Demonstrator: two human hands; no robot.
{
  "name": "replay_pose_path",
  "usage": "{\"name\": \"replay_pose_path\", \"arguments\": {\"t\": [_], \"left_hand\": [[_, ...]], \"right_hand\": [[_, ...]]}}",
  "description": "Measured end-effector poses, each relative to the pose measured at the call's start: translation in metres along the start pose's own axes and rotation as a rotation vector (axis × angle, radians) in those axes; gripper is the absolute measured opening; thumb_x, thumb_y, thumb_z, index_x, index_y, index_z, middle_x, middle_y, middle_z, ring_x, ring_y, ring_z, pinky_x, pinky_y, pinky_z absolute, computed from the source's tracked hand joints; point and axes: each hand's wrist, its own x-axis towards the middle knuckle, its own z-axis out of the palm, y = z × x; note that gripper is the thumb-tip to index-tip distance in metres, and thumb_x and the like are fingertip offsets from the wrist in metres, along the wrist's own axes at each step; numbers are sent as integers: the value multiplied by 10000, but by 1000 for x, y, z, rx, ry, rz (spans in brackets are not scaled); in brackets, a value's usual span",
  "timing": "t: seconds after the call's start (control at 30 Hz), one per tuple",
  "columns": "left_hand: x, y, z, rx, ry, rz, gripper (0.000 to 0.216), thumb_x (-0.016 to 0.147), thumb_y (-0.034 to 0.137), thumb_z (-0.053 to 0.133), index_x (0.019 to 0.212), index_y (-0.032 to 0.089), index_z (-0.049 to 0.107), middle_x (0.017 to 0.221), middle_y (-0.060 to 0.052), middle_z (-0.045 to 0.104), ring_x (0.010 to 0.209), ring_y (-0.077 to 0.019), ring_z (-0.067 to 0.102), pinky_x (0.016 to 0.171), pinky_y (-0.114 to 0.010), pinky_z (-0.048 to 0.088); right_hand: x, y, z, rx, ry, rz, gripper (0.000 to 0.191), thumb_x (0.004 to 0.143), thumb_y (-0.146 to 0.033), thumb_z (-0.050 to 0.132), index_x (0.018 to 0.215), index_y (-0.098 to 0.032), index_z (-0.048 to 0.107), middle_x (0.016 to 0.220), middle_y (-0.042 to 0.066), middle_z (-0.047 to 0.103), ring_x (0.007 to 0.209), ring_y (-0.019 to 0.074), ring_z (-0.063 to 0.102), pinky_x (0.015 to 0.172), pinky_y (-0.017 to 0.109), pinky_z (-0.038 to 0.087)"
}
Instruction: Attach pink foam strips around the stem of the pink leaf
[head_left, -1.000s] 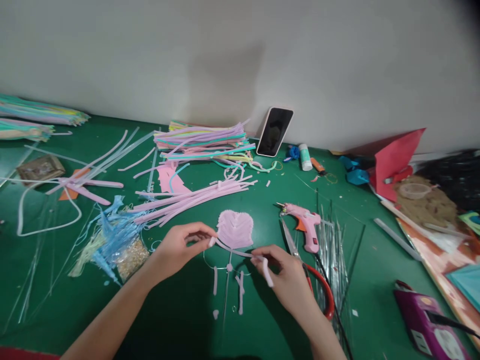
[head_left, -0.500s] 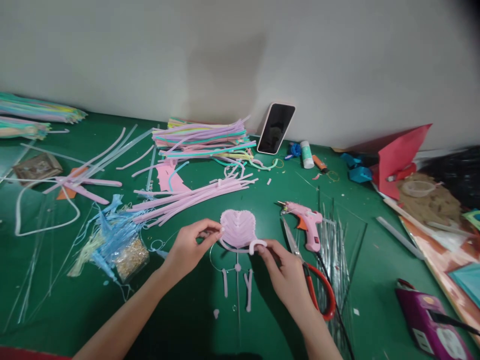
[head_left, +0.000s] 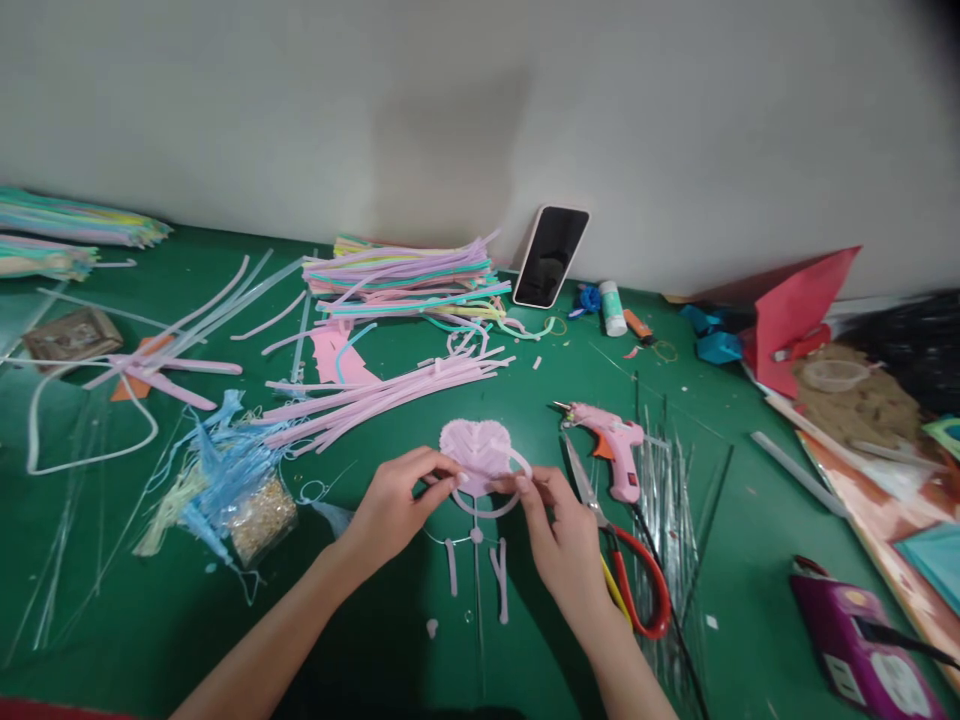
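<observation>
A pink heart-shaped piece [head_left: 478,447] woven from pipe cleaners lies on the green table [head_left: 360,610]. My left hand [head_left: 397,503] pinches one end of a pink pipe cleaner [head_left: 491,507] at the heart's lower left edge. My right hand [head_left: 559,530] pinches the other end at the lower right, so the pipe cleaner curves in a loop round the heart's bottom. Short pink pipe cleaner pieces [head_left: 501,590] and a thin wire lie just below the heart, between my wrists.
A pink glue gun [head_left: 611,445] and red-handled scissors [head_left: 634,585] lie right of my right hand, beside thin clear sticks [head_left: 671,490]. Pastel pipe cleaner stacks [head_left: 405,280], a leaning phone [head_left: 551,257], a blue tassel bundle [head_left: 225,475], red paper [head_left: 802,310] and a purple box [head_left: 855,640] surround.
Both hands moved closer together under the heart. The pipe cleaner, straight a second ago, is now bent into a loop round the heart's lower edge.
</observation>
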Motion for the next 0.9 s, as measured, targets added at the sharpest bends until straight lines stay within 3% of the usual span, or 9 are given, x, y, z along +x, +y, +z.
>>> {"name": "replay_pose_path", "arguments": {"t": [0.17,0.33,0.43,0.57,0.73,0.9], "left_hand": [[1,-6,5,60,31,10,99,889,241,561,889,193,648,869,-26,696,794,-164,647,725,-246,489],[1,-8,6,5,117,8,105,889,239,554,868,193,645,853,-23,701,780,-158,655,719,-242,506],[0,-8,7,-104,152,-58,98,880,223,560,839,189,642,837,-19,708,780,-151,672,722,-228,526],[-2,-11,9,-199,178,-101,77,864,227,589,840,180,646,844,-19,714,776,-147,689,721,-221,542],[-3,-13,11,-230,213,-82,76,876,245,585,874,184,631,864,-18,716,804,-153,698,739,-230,549],[-3,-15,12,-102,166,-50,97,918,255,522,913,197,600,917,-17,711,878,-149,681,791,-239,522]], "right_hand": [[7,-4,-1,-50,-69,-92,258,990,-343,351,991,-224,580,903,56,721,793,181,677,714,273,505],[16,-2,-8,-177,-110,-220,256,970,-301,410,1023,-224,649,936,67,651,877,195,631,798,311,493],[14,2,-15,-187,-187,-151,237,933,-287,489,1122,-232,621,986,63,648,880,197,638,776,311,511],[5,6,-25,-223,-301,-38,406,825,-229,643,1221,-239,557,1058,55,662,899,207,653,765,314,527],[4,9,-28,-260,-384,-122,139,858,-120,570,920,-205,661,926,52,672,791,180,658,706,292,508],[10,6,-27,-270,-367,-210,117,883,-160,559,797,-205,624,832,33,660,745,175,643,674,284,478]]}}
